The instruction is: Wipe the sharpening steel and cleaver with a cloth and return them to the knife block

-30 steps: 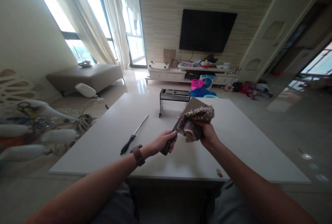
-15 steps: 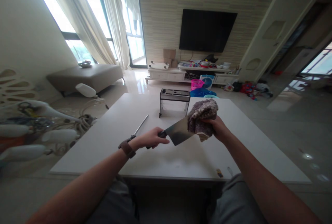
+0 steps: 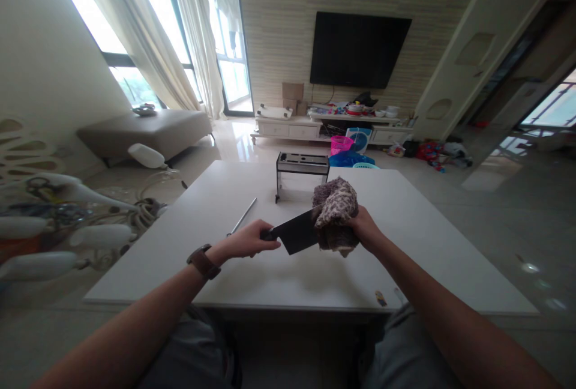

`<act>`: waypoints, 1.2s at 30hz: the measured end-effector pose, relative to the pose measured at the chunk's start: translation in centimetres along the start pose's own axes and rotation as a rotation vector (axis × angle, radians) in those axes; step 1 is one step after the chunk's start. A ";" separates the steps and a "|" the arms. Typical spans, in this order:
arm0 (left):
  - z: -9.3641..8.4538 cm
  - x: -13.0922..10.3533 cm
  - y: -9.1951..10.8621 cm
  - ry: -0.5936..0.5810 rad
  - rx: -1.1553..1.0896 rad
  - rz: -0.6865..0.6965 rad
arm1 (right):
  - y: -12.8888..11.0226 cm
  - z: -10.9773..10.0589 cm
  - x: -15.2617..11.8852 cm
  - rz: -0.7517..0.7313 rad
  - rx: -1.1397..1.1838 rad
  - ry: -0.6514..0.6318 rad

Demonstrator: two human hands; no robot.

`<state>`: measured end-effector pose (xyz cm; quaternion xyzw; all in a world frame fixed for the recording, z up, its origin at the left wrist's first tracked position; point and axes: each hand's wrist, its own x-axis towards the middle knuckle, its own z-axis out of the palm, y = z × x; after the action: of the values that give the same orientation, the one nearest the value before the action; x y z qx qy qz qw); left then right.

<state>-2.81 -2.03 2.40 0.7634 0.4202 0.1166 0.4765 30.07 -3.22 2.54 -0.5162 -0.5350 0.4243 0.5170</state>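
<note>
My left hand (image 3: 251,239) is closed around the dark handle of a cleaver (image 3: 297,234), whose broad blade points to the right above the table. In my right hand (image 3: 366,228) is a bunched purple-brown and white cloth (image 3: 336,212), wrapped over the far end of the blade and hiding it. A knife block (image 3: 302,164) with a slotted dark top and clear sides stands just beyond the cloth. To the left, a thin metal sharpening rod (image 3: 243,216) lies on the table, its near end partly behind my left hand.
The white table (image 3: 157,269) spreads beneath both hands. Near its front edge lies a small yellow-and-dark item (image 3: 380,298). A lamp with white shades (image 3: 103,236) and cables are at the left. Beyond stand a pink basket (image 3: 341,144) and a TV cabinet (image 3: 274,129).
Both hands have shifted left with the cleaver and cloth. The cloth has slid along the blade toward the handle, and the blade now looks darker and lies flatter.
</note>
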 end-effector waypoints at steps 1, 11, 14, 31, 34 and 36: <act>-0.1 0.0 0.1 0.014 -0.008 0.014 | 0.1 0.2 0.0 -0.011 0.015 0.030; 1.3 0.4 0.7 0.137 0.082 0.081 | 0.9 1.3 0.1 0.054 0.144 0.351; 2.1 0.6 0.9 0.160 0.125 0.107 | 0.9 0.9 0.4 0.094 0.162 0.367; 2.6 1.0 1.7 0.198 0.146 0.126 | 1.4 -0.2 1.0 0.046 0.137 0.384; 2.7 0.9 1.8 0.207 0.163 0.141 | 1.3 -0.3 1.1 0.042 0.144 0.386; 2.8 0.9 1.8 0.212 0.180 0.148 | 1.1 -0.2 1.0 0.058 0.151 0.379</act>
<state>0.32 -3.45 2.28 0.8154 0.4195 0.1933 0.3490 30.48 -2.14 1.58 -0.5619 -0.3796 0.3731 0.6332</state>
